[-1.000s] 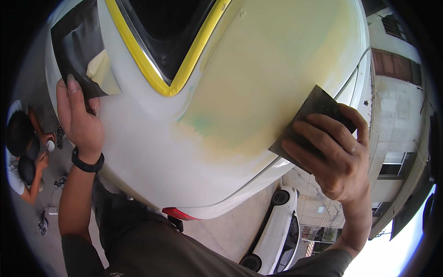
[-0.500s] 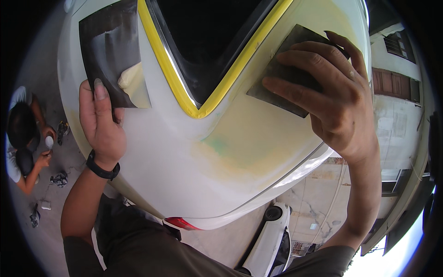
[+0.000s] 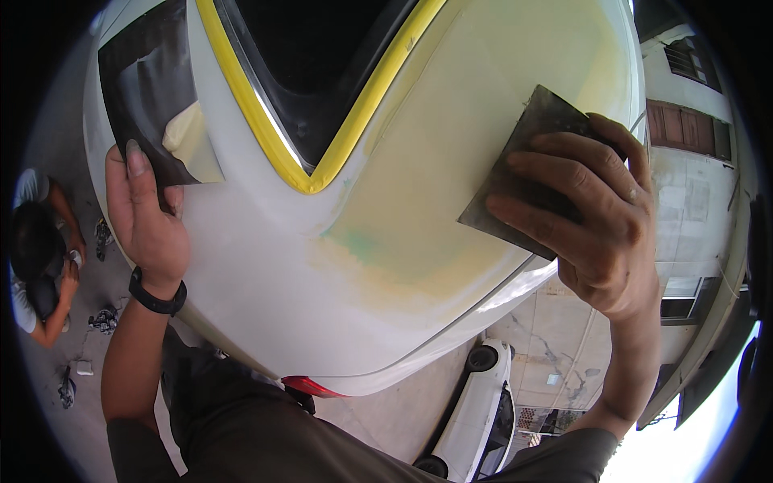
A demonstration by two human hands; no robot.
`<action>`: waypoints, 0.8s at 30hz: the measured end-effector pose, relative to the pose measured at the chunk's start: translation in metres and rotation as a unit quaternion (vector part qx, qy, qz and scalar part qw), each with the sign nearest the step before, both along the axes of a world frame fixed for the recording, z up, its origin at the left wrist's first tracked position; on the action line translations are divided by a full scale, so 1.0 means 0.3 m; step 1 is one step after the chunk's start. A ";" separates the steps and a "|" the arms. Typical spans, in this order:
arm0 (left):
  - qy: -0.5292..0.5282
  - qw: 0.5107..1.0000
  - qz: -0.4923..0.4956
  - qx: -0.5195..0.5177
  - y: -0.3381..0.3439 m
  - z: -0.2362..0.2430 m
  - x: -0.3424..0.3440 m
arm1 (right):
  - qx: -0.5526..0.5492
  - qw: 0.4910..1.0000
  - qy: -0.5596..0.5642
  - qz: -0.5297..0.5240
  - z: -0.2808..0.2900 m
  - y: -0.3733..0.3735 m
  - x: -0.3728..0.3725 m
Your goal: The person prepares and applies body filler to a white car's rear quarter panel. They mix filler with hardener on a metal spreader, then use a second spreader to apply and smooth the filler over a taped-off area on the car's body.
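Observation:
My left hand grips the lower edge of a dark, flat mixing board, thumb on top. A cream lump of body filler sits at the board's lower right corner. In my right hand, fingers spread across its face, is a dark, thin, square filler spreader. It lies against or just over the white car panel; contact along its edge cannot be made out. Smooth yellowish filler covers the panel beside the window, with a greenish patch below.
Yellow masking tape borders the dark window. A red tail light is at the panel's near edge. At left, another person crouches holding a small pale item. A white car stands beyond, near a building.
My right hand and the spreader have moved down and slightly right over the panel. The view has shifted, so the window and mixing board appear further left. Both hands keep their hold.

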State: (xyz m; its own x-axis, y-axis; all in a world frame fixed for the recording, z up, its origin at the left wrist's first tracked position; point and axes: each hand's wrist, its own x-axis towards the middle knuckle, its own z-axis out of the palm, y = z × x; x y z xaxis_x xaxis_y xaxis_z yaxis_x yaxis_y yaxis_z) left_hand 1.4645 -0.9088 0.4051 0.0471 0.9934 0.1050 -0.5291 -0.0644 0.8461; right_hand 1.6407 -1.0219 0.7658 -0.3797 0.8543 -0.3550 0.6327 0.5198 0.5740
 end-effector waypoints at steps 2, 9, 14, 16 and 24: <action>0.003 1.000 0.006 0.001 0.003 -0.007 -0.002 | 0.001 0.999 -0.009 -0.031 0.024 -0.061 0.002; -0.064 0.998 0.015 -0.008 0.014 -0.016 0.032 | 0.063 0.997 -0.041 -0.008 0.085 -0.149 -0.012; -0.100 0.993 -0.006 -0.061 -0.014 0.087 0.002 | 0.195 0.976 -0.037 0.087 0.103 -0.216 -0.141; -0.110 0.992 -0.012 -0.058 -0.075 0.153 -0.051 | 0.195 0.978 0.000 0.070 0.035 -0.255 -0.192; -0.260 0.885 -0.378 -0.075 -0.316 0.423 -0.189 | 0.118 0.923 0.339 0.138 -0.277 -0.258 -0.314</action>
